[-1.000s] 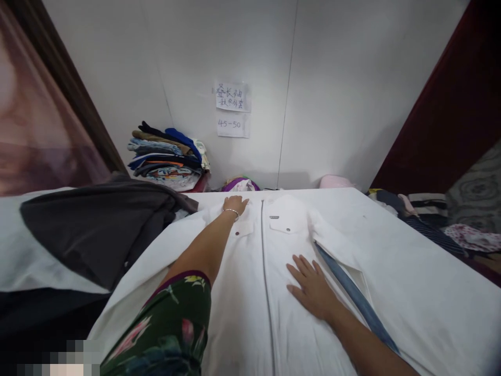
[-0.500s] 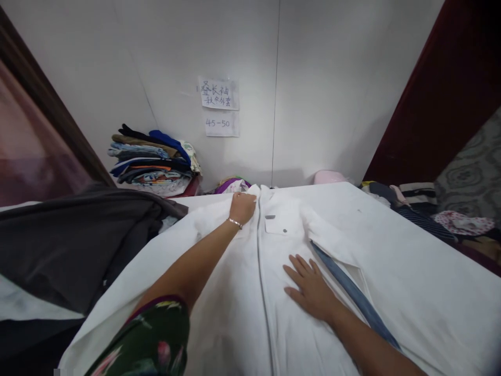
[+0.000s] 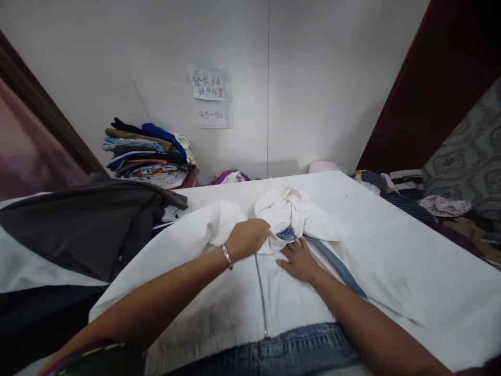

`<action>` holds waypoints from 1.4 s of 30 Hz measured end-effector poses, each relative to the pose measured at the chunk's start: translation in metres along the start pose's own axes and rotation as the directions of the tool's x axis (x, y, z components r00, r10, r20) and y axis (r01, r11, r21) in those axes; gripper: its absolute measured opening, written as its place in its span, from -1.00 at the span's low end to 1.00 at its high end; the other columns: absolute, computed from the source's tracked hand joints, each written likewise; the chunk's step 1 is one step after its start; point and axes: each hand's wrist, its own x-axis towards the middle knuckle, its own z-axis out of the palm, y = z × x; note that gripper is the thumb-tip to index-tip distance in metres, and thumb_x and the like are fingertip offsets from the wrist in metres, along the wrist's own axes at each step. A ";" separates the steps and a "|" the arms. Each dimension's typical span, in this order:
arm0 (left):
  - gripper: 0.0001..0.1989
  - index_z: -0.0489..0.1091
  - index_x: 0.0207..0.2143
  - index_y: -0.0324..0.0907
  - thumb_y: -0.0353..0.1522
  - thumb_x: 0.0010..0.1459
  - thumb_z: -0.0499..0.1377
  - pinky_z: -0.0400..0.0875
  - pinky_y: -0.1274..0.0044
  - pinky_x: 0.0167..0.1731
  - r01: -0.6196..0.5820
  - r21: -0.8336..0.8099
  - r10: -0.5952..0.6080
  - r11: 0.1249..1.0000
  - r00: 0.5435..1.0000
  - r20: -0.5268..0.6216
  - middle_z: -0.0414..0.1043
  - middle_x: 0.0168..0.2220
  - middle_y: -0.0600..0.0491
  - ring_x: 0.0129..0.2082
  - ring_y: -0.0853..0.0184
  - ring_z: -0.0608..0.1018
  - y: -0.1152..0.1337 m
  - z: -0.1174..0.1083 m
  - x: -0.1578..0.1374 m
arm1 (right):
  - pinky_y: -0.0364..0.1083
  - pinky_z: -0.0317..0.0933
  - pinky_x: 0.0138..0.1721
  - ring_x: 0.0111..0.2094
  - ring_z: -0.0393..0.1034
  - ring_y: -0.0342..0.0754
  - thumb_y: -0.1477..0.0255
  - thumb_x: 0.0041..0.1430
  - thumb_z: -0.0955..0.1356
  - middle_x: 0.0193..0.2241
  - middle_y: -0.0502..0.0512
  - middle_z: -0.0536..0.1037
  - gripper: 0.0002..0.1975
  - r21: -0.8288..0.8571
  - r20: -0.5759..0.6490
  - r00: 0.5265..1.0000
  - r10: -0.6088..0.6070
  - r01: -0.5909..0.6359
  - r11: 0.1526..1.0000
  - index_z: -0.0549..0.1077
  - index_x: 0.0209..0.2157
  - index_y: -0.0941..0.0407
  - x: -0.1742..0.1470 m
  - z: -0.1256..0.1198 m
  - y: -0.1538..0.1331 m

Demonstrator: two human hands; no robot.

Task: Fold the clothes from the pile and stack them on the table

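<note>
A white zip-front jacket (image 3: 230, 303) with a blue denim hem and a denim strip along its right sleeve lies front up before me. Its collar end is lifted and bunched, and a patch of blue denim shows inside the fold. My left hand (image 3: 249, 237) is closed on the edge of this bunched part, just left of the zip line. Close by on the right, my right hand (image 3: 300, 262) lies flat on the jacket's chest with fingers apart, their tips at the lower edge of the fold.
The jacket lies on a white-covered table (image 3: 395, 250). A dark grey garment (image 3: 78, 224) is heaped at the left. Behind it stands a stack of folded clothes (image 3: 148, 156). More clothes (image 3: 407, 193) lie past the table's right edge. Paper notes (image 3: 213, 96) hang on the wall.
My left hand has pulled the jacket's collar end toward me, bunching it. The denim hem has come into view. My right hand has shifted slightly up to the fold.
</note>
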 end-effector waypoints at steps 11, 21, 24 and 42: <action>-0.53 0.50 -0.22 -0.34 -0.10 -0.01 0.26 0.42 0.49 -0.29 0.571 0.004 -0.546 0.821 0.783 0.300 0.58 -0.21 -0.24 -0.24 0.13 0.61 -0.047 0.023 0.092 | 0.29 -0.23 0.22 0.22 0.06 0.18 0.11 0.29 0.21 0.18 0.22 0.33 -0.51 0.026 0.056 0.998 0.016 -0.017 1.000 0.31 0.18 -0.02 0.002 -0.003 0.000; -0.73 0.46 -0.12 -0.20 -0.41 0.10 0.15 0.27 0.28 0.09 0.555 -0.058 -0.557 0.830 0.830 -0.018 0.47 0.00 -0.18 0.10 0.09 0.43 -0.090 -0.029 0.151 | 0.32 -0.30 0.25 0.33 -0.15 0.24 0.08 0.30 0.18 0.33 0.27 0.05 -0.40 0.065 0.125 0.991 0.052 -0.060 0.996 0.19 0.27 0.05 0.003 -0.001 0.001; -0.63 0.30 0.06 -0.31 -0.34 0.25 0.02 0.19 0.23 0.14 0.605 -0.140 -0.621 0.784 0.767 -0.160 0.35 0.11 -0.23 0.17 0.13 0.33 -0.123 -0.060 0.181 | 0.31 -0.33 0.26 0.35 -0.21 0.22 0.09 0.30 0.18 0.35 0.24 0.02 -0.41 0.068 0.150 0.987 0.060 -0.071 0.995 0.19 0.27 0.04 0.003 0.000 0.001; -0.40 0.05 0.30 -0.13 -0.09 0.28 -0.10 -0.16 0.15 0.29 0.370 0.181 -0.406 0.911 0.881 0.242 -0.10 0.38 -0.10 0.37 0.14 -0.03 -0.118 0.072 -0.010 | 0.29 -0.33 0.27 0.36 -0.20 0.18 0.10 0.30 0.18 0.34 0.19 0.03 -0.44 0.053 0.127 0.989 0.073 -0.081 0.995 0.22 0.26 0.01 0.001 0.006 0.003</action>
